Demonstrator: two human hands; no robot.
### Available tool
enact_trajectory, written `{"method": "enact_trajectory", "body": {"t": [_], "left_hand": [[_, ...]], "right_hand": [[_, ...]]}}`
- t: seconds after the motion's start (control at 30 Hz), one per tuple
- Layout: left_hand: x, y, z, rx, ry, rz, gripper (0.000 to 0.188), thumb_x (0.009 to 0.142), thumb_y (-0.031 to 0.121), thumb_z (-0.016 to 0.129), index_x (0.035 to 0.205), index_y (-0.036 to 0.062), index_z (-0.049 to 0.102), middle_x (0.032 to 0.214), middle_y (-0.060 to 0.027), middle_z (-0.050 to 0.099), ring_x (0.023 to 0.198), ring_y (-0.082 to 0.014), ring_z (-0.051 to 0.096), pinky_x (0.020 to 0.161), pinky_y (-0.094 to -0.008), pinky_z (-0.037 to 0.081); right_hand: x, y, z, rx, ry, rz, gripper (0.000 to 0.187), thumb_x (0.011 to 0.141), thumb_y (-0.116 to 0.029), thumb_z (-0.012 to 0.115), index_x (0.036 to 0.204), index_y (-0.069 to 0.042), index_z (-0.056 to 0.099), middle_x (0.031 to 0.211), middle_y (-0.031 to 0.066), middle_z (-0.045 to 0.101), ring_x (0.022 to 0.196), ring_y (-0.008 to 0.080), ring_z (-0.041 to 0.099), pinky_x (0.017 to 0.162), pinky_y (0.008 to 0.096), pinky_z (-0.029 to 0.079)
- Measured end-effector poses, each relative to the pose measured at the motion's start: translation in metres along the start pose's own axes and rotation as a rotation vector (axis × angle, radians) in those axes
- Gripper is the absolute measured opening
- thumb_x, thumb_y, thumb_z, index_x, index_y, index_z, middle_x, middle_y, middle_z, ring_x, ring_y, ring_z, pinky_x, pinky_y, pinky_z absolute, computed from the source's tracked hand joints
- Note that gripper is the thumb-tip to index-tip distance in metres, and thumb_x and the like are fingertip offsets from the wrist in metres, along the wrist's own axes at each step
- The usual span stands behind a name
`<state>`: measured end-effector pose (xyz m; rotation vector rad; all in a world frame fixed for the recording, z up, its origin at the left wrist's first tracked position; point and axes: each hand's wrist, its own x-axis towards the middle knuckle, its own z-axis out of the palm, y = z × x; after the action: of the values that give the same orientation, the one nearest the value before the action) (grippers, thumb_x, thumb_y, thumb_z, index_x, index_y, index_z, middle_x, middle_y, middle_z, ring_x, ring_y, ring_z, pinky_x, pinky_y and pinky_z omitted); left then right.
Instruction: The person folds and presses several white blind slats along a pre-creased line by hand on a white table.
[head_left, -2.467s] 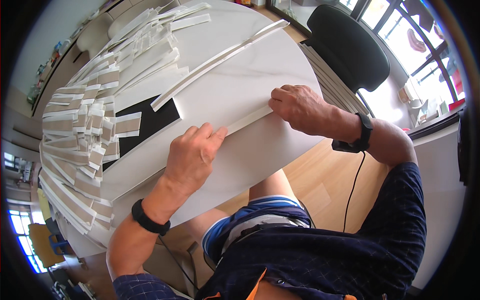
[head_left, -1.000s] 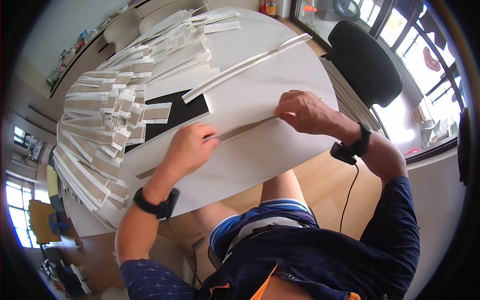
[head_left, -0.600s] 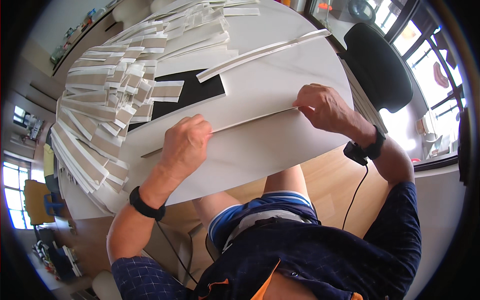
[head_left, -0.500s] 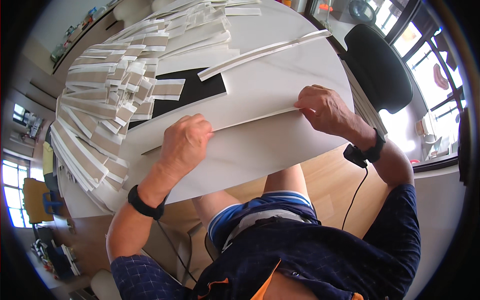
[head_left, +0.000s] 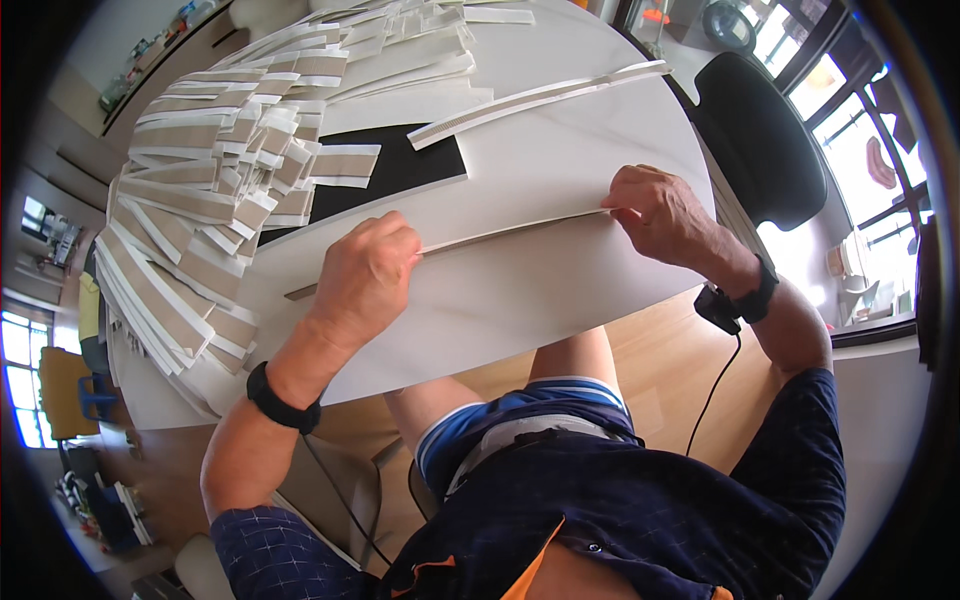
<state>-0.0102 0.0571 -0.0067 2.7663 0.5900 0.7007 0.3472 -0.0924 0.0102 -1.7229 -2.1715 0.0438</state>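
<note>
A long, thin strip (head_left: 520,229) with a pale edge and a brownish face stretches between my hands, low over the white table. My left hand (head_left: 368,268) is closed, pinching the strip between thumb and fingers; its tail sticks out to the left beyond my fist. My right hand (head_left: 660,215) pinches the strip's other end. Further off, another long white strip with a tan band (head_left: 540,103) lies slanted, one end at the corner of a flat black piece (head_left: 395,165) with a white border. Fingertips on the strip are partly hidden.
A large heap of white-and-tan strips (head_left: 180,208) covers the table's left side. More white strips (head_left: 410,60) lie at the far side. The white table (head_left: 480,330) has a rounded edge. A black chair (head_left: 755,140) stands at the right. A cable (head_left: 705,400) hangs from my right wrist device.
My hands have drawn slightly further apart, still pinching the strip. The strip has tilted, so more of its brownish face shows. The whole view has shifted a little.
</note>
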Motion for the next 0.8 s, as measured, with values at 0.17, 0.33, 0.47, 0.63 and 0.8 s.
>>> {"method": "enact_trajectory", "body": {"t": [0.17,0.33,0.47,0.63,0.8], "left_hand": [[-0.004,0.009,0.001,0.120,-0.051,0.043,0.009,0.082,-0.003,0.062,0.076,0.0031,0.058,0.086,-0.0120,0.060,0.081,-0.0344,0.066,0.068,-0.0450,0.057],[-0.003,0.007,0.002,0.189,-0.040,0.089,0.009,0.079,-0.003,0.061,0.076,0.0047,0.058,0.086,-0.0112,0.059,0.080,-0.0327,0.066,0.066,-0.0439,0.059],[-0.002,0.009,0.005,0.213,-0.100,0.059,0.008,0.080,-0.004,0.062,0.084,0.0025,0.063,0.090,-0.0118,0.060,0.083,-0.0337,0.066,0.070,-0.0458,0.057],[-0.005,0.018,0.005,0.358,-0.096,0.128,0.007,0.080,0.000,0.065,0.078,0.0052,0.061,0.092,-0.0094,0.060,0.083,-0.0293,0.067,0.065,-0.0406,0.062],[-0.006,0.025,0.005,0.365,-0.083,0.104,0.009,0.080,0.000,0.066,0.078,0.0060,0.060,0.093,-0.0086,0.059,0.083,-0.0280,0.067,0.065,-0.0398,0.062]], "right_hand": [[-0.005,-0.004,0.003,-0.042,0.024,-0.015,0.008,0.088,0.001,0.072,0.094,-0.003,0.075,0.094,0.0096,0.068,0.095,0.0325,0.069,0.081,0.0433,0.057],[-0.005,-0.012,-0.001,-0.137,-0.012,-0.026,0.017,0.081,0.005,0.076,0.098,0.002,0.076,0.100,0.0145,0.072,0.095,0.0335,0.071,0.084,0.0426,0.060],[-0.001,-0.044,-0.010,-0.200,-0.139,0.040,0.039,0.084,-0.001,0.077,0.123,0.005,0.070,0.123,0.0201,0.072,0.115,0.0360,0.070,0.101,0.0445,0.057],[0.032,-0.115,0.044,0.026,-0.155,-0.214,0.068,0.097,-0.018,0.070,0.154,0.009,0.044,0.158,0.0282,0.052,0.147,0.0394,0.050,0.124,0.0480,0.040],[0.025,-0.129,0.067,0.090,-0.227,-0.188,0.074,0.106,-0.028,0.055,0.160,0.015,0.029,0.163,0.0287,0.044,0.156,0.0403,0.039,0.130,0.0491,0.028]]}}
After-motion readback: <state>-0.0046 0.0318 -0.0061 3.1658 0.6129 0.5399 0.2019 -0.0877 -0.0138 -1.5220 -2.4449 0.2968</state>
